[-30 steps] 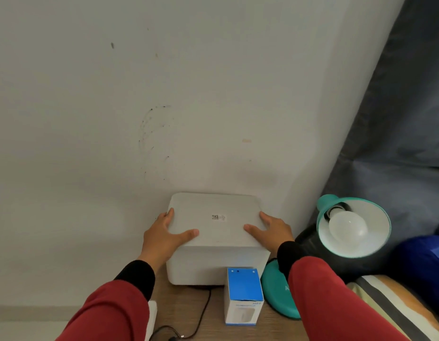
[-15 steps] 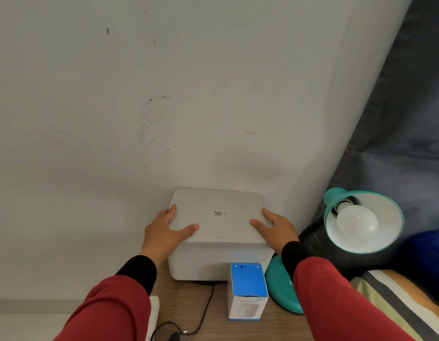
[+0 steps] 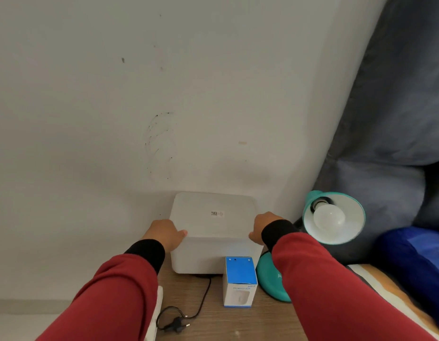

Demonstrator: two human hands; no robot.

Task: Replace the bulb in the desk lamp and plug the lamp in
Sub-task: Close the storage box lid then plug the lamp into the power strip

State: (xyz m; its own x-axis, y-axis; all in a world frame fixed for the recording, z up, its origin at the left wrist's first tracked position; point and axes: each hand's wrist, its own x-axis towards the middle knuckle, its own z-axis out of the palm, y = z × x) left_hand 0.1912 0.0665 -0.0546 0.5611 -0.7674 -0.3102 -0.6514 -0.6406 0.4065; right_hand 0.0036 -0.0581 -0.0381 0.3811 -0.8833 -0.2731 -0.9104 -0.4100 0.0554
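A white lidded plastic box (image 3: 213, 217) stands against the wall on a wooden table (image 3: 213, 323). My left hand (image 3: 165, 236) grips its left side and my right hand (image 3: 261, 228) grips its right side, thumbs at the front edge. To the right, a teal desk lamp has its shade (image 3: 353, 212) tilted towards me with a white bulb (image 3: 329, 217) screwed in; its round base (image 3: 269, 279) sits partly behind my right sleeve. A blue and white bulb carton (image 3: 240, 281) stands in front of the box. A black cord with plug (image 3: 176, 327) lies loose on the table.
A white object's edge (image 3: 156, 313) shows at the table's left. On the right are grey cushions (image 3: 390, 119), a dark blue bag (image 3: 415, 262) and striped bedding (image 3: 385, 291). A scuffed white wall (image 3: 139, 94) rises directly behind the box.
Both hands have slid from the top of the box's lid down to its sides. The view has shifted slightly, showing more of the table and the plug.
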